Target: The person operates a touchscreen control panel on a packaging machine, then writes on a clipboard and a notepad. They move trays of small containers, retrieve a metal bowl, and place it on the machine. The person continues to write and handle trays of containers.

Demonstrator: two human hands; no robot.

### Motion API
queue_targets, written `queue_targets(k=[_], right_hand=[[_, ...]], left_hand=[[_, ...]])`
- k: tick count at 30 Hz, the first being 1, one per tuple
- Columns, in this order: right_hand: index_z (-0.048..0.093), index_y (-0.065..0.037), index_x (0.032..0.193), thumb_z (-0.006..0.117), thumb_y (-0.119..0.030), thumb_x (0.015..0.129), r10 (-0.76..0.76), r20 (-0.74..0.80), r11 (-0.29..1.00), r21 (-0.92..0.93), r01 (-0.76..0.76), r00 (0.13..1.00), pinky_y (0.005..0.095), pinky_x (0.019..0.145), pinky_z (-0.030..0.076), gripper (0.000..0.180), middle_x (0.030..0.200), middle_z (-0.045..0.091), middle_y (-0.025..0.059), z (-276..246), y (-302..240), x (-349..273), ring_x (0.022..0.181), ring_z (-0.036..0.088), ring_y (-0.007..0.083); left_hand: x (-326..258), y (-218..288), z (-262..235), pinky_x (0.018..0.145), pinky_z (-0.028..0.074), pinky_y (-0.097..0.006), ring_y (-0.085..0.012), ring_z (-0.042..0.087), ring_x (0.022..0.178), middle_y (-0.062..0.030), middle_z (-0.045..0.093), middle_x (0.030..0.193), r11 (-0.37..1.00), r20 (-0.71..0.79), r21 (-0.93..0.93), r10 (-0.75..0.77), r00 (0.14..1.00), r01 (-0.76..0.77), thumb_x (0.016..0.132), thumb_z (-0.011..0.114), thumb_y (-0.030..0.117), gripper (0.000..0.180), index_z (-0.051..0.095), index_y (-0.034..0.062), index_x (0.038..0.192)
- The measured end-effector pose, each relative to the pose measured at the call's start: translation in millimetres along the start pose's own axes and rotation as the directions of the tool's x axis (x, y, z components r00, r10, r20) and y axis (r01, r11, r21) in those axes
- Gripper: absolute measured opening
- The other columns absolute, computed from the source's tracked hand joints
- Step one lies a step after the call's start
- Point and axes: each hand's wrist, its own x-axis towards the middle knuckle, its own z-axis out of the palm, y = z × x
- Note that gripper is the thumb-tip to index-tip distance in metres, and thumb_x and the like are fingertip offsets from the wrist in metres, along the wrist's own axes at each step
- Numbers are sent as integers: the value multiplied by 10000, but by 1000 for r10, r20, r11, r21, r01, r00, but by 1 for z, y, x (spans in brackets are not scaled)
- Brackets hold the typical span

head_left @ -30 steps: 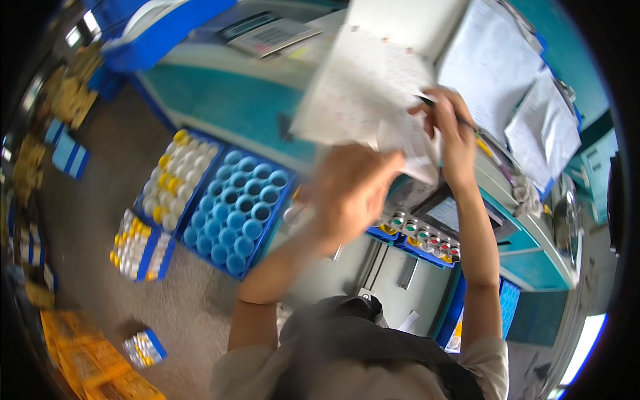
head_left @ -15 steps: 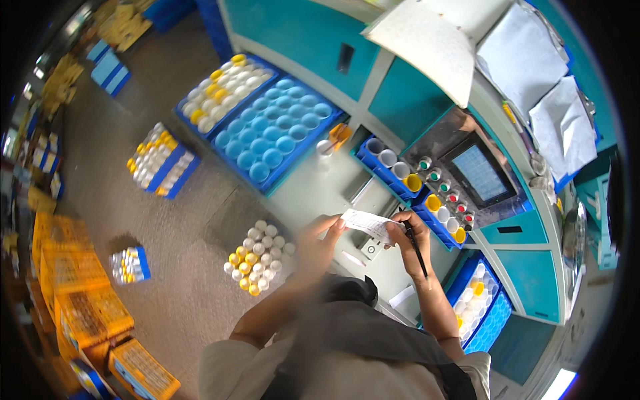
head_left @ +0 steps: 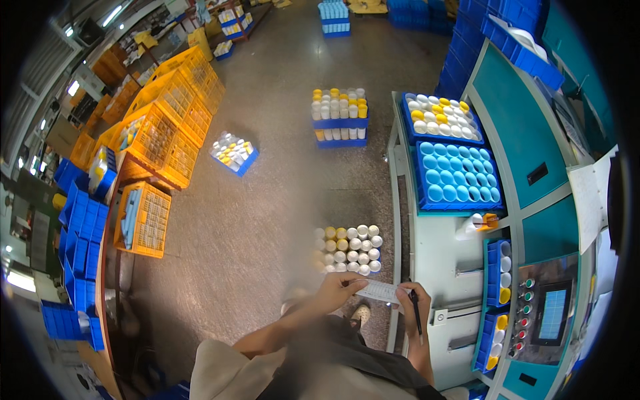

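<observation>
A small white paper slip with printed lines [head_left: 379, 291] is stretched between my two hands in front of my body. My left hand [head_left: 339, 291] pinches its left end between thumb and fingers. The right end is gripped by my right hand [head_left: 411, 303], which also has a black pen [head_left: 417, 312] tucked in its fingers, slanting down along the wrist. Just beyond the slip, on the floor, stands a group of white and yellow cylinders [head_left: 353, 245]. A blurred smear covers part of my left forearm.
To the right runs a pale bench [head_left: 430, 267] with a blue tray of light-blue cups [head_left: 460, 175] and a tray of white and yellow cylinders [head_left: 441, 115]. A control panel [head_left: 552, 313] sits beyond. Orange crates [head_left: 172, 120] and blue bins [head_left: 83, 247] line the left. More cylinder stacks [head_left: 340, 120] stand on the floor.
My view has swung left, away from the bench and toward the open floor and crates. Both hands keep the slip between them, and the pen stays in my right hand.
</observation>
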Motion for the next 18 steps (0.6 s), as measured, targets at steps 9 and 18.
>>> queue_targets(k=[9, 18], right_hand=[[715, 9, 1050, 725, -83, 951, -79, 246, 991, 123, 50, 966, 266, 727, 572, 136, 904, 714, 60, 259, -20, 96, 812, 673, 111], [721, 8, 1077, 726, -4, 938, 113, 165, 917, 363, -167, 980, 285, 806, 608, 140, 975, 725, 70, 428, -46, 151, 875, 697, 132]], left_hand=[[14, -80, -261, 790, 546, -261, -121, 679, 875, -60, 746, 929, 979, -190, -43, -203, 960, 199, 974, 676, 46, 175, 761, -49, 1094], [79, -114, -448, 821, 537, -264, -125, 675, 883, -82, 763, 997, 982, -157, -151, -133, 979, 109, 955, 706, 39, 182, 761, -63, 1096]])
